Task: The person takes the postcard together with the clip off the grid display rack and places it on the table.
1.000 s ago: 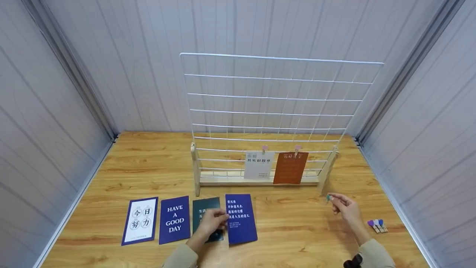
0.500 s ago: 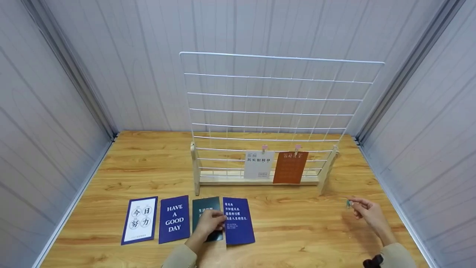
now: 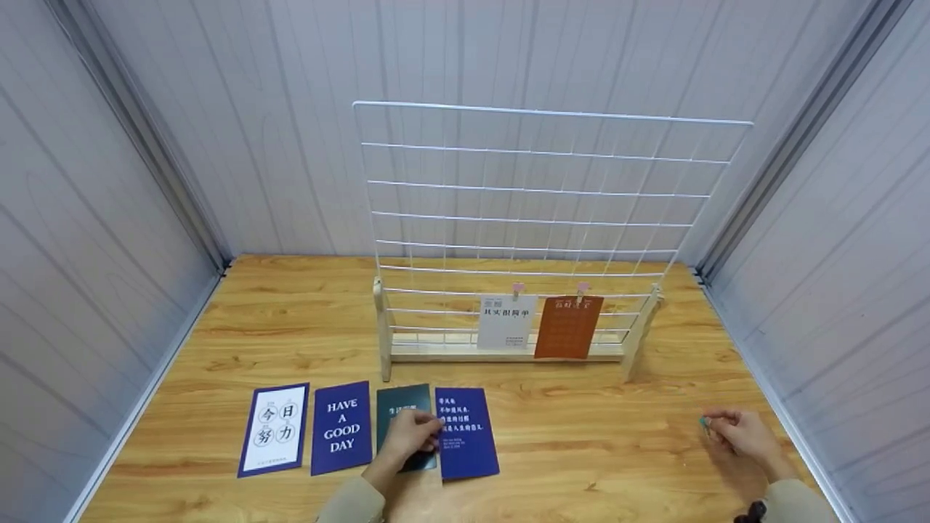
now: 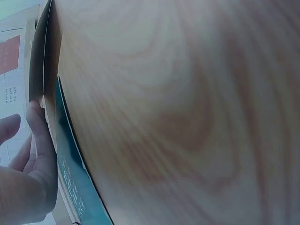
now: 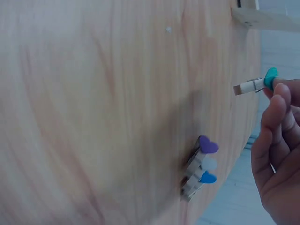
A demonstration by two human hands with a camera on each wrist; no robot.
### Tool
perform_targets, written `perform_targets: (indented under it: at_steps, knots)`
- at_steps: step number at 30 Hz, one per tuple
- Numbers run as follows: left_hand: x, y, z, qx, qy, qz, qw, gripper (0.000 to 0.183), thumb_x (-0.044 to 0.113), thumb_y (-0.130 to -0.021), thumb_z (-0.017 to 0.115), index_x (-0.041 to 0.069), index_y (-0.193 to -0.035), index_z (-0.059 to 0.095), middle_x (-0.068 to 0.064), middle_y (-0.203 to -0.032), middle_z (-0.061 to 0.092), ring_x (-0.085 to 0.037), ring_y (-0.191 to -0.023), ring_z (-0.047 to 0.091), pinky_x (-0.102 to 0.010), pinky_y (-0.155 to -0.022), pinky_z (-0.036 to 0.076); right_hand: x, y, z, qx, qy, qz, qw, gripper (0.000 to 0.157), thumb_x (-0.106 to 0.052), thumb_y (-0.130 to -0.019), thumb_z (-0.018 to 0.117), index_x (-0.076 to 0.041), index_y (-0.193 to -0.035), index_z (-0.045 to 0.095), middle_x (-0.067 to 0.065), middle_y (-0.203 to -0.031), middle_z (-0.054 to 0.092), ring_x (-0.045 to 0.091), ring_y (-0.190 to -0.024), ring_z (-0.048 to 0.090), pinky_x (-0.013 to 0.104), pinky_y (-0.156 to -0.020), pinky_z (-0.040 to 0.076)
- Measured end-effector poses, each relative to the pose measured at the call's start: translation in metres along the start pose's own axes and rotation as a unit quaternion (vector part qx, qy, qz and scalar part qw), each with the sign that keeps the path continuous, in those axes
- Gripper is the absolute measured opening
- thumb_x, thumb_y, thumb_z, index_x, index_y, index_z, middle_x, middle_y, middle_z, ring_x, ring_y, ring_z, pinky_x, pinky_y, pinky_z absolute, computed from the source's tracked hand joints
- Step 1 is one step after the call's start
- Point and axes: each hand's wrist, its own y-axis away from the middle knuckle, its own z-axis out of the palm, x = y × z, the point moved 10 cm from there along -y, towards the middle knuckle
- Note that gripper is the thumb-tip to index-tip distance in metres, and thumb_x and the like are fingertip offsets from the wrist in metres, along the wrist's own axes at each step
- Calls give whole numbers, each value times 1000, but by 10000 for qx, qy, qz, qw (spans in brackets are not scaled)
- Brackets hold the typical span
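With our left hand [image 3: 408, 438] pinching the blue card [image 3: 468, 436] by its edge beside the green card [image 3: 403, 394] and our right hand [image 3: 745, 438] pinching the teal clip [image 5: 251, 86] above the table [image 3: 581, 436], we do best to leave the clip's tip [image 5: 237, 90] free and the card unbent.

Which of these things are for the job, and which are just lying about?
Probably for the job:
teal clip in right hand
rightmost blue card at left hand
other cards
wire rack
three loose clips

Maybe just lying about:
tiny white speck
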Motion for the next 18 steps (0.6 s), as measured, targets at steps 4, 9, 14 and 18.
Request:
perform_targets:
  at_steps: [4,9,14,18]
  knots:
    - [-1,-1,0,28,-37,-10,10000,21,7,-83,58,-12,-92,61,-11,-69,61,-14,-53,58,-26,-49,50,10,2,2,11,600,216,9980,23,-4,-87,49,15,-97,55,8,-65,57,18,-57,53,28,-50,46]
    - [-4,0,-1,42,-67,-25,10000,22,8,-83,57,-12,-92,62,-11,-68,61,-15,-54,59,-26,-49,50,15,3,2,238,1554,355,9869,19,-12,-85,54,5,-91,61,3,-60,55,17,-57,52,33,-55,44]
    - [-4,2,-3,30,13,8,10000,21,8,-84,56,-11,-91,62,-11,-68,61,-17,-56,60,-27,-50,51,23,3,3,385,1767,586,9818,17,-15,-84,56,0,-88,63,1,-61,56,15,-56,52,31,-52,42]
    - [-4,2,-4,21,149,44,9999,21,7,-84,56,-12,-91,61,-13,-70,61,-16,-56,59,-26,-50,50,26,3,3,486,1786,706,9802,19,-17,-85,56,-1,-89,63,1,-63,57,14,-55,52,31,-51,42]
